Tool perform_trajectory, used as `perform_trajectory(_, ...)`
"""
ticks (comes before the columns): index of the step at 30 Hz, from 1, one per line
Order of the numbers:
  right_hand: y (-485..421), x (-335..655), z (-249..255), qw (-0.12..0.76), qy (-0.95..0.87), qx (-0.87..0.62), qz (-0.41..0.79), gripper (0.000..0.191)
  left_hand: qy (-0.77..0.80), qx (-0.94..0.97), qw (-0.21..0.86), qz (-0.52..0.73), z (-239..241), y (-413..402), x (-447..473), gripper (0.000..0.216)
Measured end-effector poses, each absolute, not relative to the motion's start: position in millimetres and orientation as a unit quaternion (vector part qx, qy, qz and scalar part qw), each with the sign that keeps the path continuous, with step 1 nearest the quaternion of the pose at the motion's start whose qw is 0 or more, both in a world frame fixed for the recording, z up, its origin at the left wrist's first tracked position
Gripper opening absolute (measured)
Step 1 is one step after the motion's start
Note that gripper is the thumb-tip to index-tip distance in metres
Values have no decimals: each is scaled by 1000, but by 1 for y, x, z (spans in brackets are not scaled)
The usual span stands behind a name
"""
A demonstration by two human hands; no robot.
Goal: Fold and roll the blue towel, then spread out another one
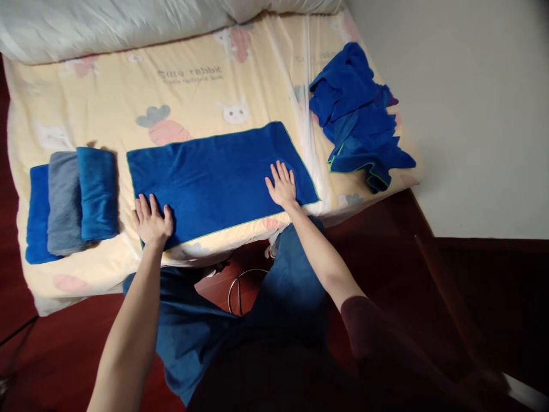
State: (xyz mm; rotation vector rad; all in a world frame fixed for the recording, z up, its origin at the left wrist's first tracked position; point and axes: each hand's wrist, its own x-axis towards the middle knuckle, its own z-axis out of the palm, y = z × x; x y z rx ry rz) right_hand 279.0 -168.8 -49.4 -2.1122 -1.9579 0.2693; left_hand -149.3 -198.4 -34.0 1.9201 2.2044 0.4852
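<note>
Here the blue towel (218,177) lies flat — long axis left-right — both hands' grip open, palms down.

Blue towel (218,174) lies flat on bed sheet (128,91). Left hand (152,220) presses towel's near-left corner, right hand (282,186) flat at its near-right edge. Three folded towels (71,203) left of towel; crumpled blue towel pile (355,114) right of it.
</note>
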Motion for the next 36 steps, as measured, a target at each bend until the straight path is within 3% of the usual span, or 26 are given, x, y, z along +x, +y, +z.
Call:
perform_trajectory(12, -173, 333, -62, 177, -599, -777, 80, 68, 751, 635, 88, 160, -32, -202, -147, 75)
perform_trajectory(16, -164, 302, -57, 170, -649, -737, 78, 65, 701, 692, 86, 151, -31, -204, -128, 69)
perform_trajectory(23, -126, 165, -48, 99, -826, -532, 158, 60, 569, 802, 130, 127, -47, -158, -24, 61)
perform_trajectory(27, -87, 134, -52, 101, -815, -553, 140, 59, 578, 791, 120, 158, -60, -115, -6, 63)
perform_trajectory(36, -34, 160, -62, 112, -794, -590, 91, 67, 654, 722, 108, 201, -67, -50, -55, 68)
